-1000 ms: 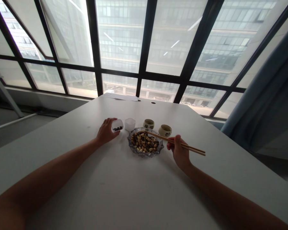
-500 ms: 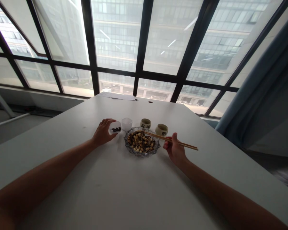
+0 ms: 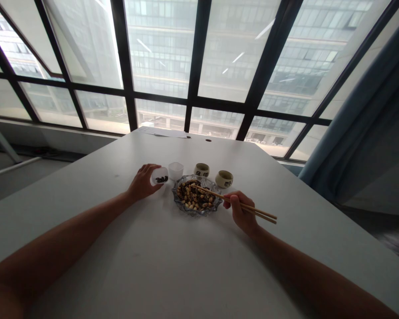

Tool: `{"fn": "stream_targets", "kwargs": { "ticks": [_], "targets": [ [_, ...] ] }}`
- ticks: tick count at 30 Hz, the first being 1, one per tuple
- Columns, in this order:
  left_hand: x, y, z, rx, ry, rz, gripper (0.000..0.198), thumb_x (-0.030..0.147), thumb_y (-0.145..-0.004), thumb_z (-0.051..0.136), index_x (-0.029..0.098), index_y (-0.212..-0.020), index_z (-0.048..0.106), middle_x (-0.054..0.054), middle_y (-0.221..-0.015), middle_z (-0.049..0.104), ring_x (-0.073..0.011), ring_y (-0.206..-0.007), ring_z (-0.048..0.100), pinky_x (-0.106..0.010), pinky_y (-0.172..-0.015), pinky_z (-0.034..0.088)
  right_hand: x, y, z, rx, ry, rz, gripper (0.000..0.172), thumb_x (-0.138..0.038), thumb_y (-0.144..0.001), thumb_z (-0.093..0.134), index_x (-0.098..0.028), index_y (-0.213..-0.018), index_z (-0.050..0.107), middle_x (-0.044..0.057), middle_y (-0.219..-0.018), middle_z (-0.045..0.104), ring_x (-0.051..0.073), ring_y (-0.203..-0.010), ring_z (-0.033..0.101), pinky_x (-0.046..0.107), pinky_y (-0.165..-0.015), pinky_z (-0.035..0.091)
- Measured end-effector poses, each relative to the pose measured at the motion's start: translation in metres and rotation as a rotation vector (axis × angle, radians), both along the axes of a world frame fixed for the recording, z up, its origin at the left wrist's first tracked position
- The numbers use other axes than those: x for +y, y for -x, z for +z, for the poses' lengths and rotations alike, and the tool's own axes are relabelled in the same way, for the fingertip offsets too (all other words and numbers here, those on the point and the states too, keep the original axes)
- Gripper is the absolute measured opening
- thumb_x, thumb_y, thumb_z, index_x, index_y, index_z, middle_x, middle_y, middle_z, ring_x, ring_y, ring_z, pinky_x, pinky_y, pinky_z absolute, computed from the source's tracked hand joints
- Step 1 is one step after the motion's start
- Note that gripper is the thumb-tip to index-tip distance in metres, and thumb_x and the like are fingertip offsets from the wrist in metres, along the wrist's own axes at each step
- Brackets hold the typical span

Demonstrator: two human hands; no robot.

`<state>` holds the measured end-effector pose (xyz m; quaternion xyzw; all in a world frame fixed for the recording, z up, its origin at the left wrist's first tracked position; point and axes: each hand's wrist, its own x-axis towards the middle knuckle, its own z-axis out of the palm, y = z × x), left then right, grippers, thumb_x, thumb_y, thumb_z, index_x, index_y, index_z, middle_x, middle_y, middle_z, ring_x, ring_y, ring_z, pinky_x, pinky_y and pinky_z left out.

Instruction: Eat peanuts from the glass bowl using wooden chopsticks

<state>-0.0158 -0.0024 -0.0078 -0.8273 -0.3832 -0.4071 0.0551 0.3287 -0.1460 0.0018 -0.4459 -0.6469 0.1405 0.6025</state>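
Observation:
My left hand [image 3: 144, 182] is closed round a small translucent plastic cup [image 3: 155, 176], tilted so its mouth faces me. Several dark seeds [image 3: 161, 179] lie inside it. In my right hand [image 3: 242, 212] is a pair of wooden chopsticks [image 3: 257, 212]. Their tips reach into a scalloped glass bowl [image 3: 196, 214] in the middle, which holds a mix of peanuts and dark seeds [image 3: 193, 199]. Whether the tips pinch anything is too small to tell. A second translucent cup [image 3: 176, 170] stands between my left hand and the bowl.
Two small cream teacups with dark characters, a left one [image 3: 201, 169] and a right one [image 3: 224, 179], stand just behind the bowl. White paper [image 3: 164, 133] lies at the far end of the white table [image 3: 133, 266]. Beyond are windows and a blue curtain [image 3: 349, 106] at the right.
My right hand has turned and shifted slightly, lowering the rear ends of the chopsticks. Their tips have moved a little left and nearer to me within the bowl. My left hand stays put.

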Motion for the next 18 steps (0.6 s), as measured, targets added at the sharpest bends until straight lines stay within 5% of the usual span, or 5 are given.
{"fn": "stream_targets", "kwargs": {
  "ticks": [5, 12, 15, 18],
  "targets": [
    [0.0, -0.001, -0.001, -0.003, -0.028, -0.01, 0.054, 0.036, -0.077, 0.07, 0.022, -0.126, 0.052, -0.012, -0.122, 0.062, -0.0315, -0.115, 0.056, -0.048, -0.101, 0.048, 0.006, 0.001, -0.001, 0.119, 0.046, -0.006, 0.052, -0.068, -0.089, 0.054, -0.02, -0.075, 0.067, 0.001, -0.053, 0.062, 0.015, -0.049, 0.057, 0.029, -0.049, 0.047],
    [0.0, -0.002, 0.0, -0.002, -0.032, -0.02, 0.055, 0.036, -0.077, 0.07, 0.021, -0.126, 0.052, -0.012, -0.121, 0.062, -0.0316, -0.114, 0.056, -0.048, -0.1, 0.048, 0.029, -0.003, -0.007, 0.623, 0.27, 0.019, 0.063, -0.082, -0.071, 0.063, -0.019, -0.07, 0.062, -0.002, -0.046, 0.055, 0.012, -0.038, 0.051, 0.026, -0.039, 0.042],
    [0.0, -0.001, 0.0, -0.002, -0.015, -0.014, 0.055, 0.036, -0.077, 0.07, 0.022, -0.127, 0.052, -0.011, -0.122, 0.062, -0.0313, -0.115, 0.056, -0.048, -0.101, 0.048, 0.027, -0.005, -0.006, 0.552, 0.207, -0.019, 0.06, -0.078, -0.077, 0.06, -0.019, -0.07, 0.062, -0.001, -0.047, 0.056, 0.012, -0.04, 0.051, 0.026, -0.04, 0.043],
    [0.0, -0.001, -0.001, -0.003, -0.026, -0.017, 0.055, 0.036, -0.077, 0.07, 0.022, -0.127, 0.052, -0.011, -0.122, 0.062, -0.0312, -0.115, 0.056, -0.047, -0.101, 0.048, 0.013, -0.004, -0.005, 0.222, 0.043, -0.023, 0.049, -0.065, -0.089, 0.057, -0.019, -0.075, 0.066, 0.001, -0.053, 0.061, 0.014, -0.047, 0.056, 0.027, -0.047, 0.046]
  ]
}}
